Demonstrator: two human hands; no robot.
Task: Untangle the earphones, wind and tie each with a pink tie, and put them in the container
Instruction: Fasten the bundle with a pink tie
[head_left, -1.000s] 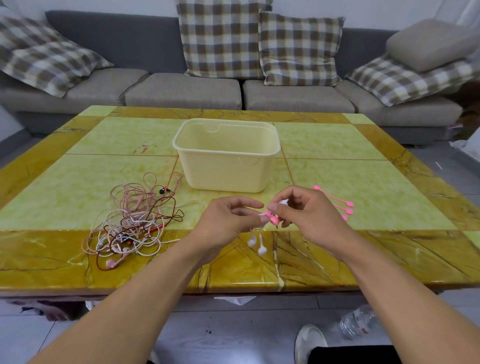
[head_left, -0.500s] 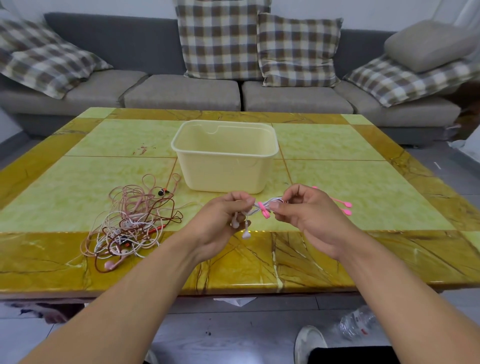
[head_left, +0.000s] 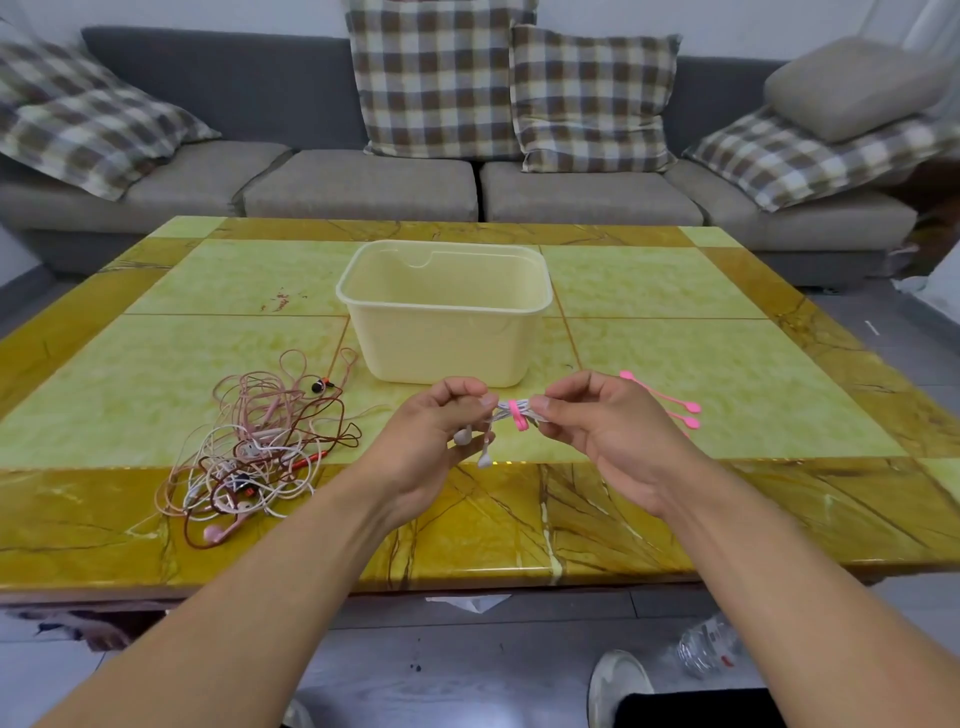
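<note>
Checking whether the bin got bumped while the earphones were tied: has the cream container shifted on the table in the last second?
No. The container sits on the same tile seams of the table.

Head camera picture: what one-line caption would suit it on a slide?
Both hands hold a wound white earphone cinched by a pink tie, before a cream container.

One container (head_left: 444, 332), four pink ties (head_left: 670, 400), two hands (head_left: 431, 441), five cushions (head_left: 434, 78).
</note>
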